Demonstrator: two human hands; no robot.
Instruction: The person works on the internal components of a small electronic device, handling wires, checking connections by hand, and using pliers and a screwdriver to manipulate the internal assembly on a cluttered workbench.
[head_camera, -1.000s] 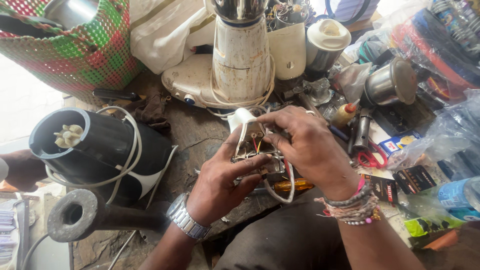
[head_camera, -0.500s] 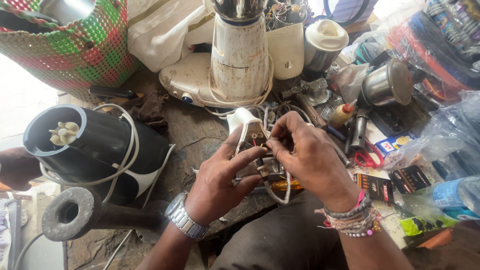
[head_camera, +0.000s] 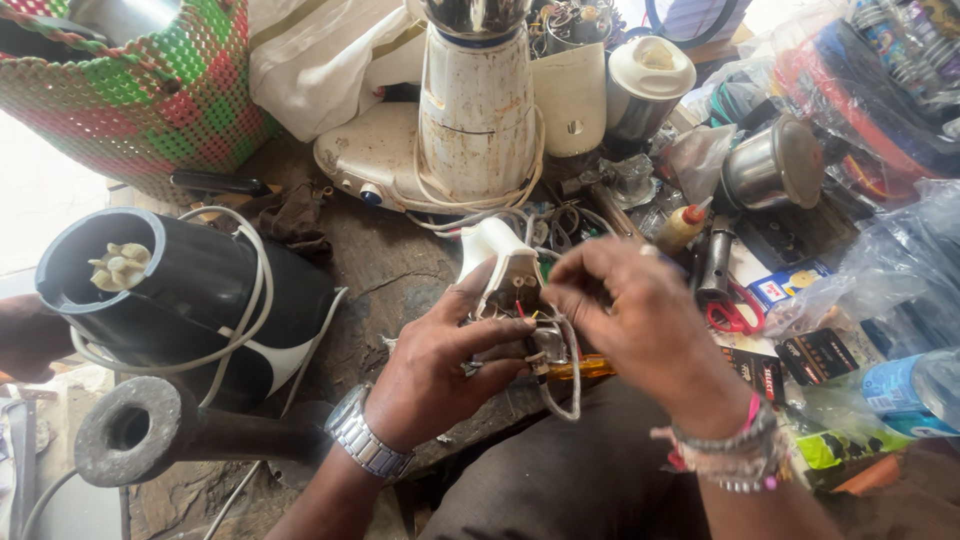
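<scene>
Between both hands, left hand (head_camera: 440, 365) grips the white switch housing (head_camera: 497, 262), right hand (head_camera: 625, 315) pinches its wires (head_camera: 560, 385); a tug could likely snap them.

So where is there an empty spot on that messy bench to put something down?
One bare patch of bench lies between the black mixer base, the white mixer and the left hand. Right of the right hand, tools, scissors, packets and bags crowd everything.
</scene>
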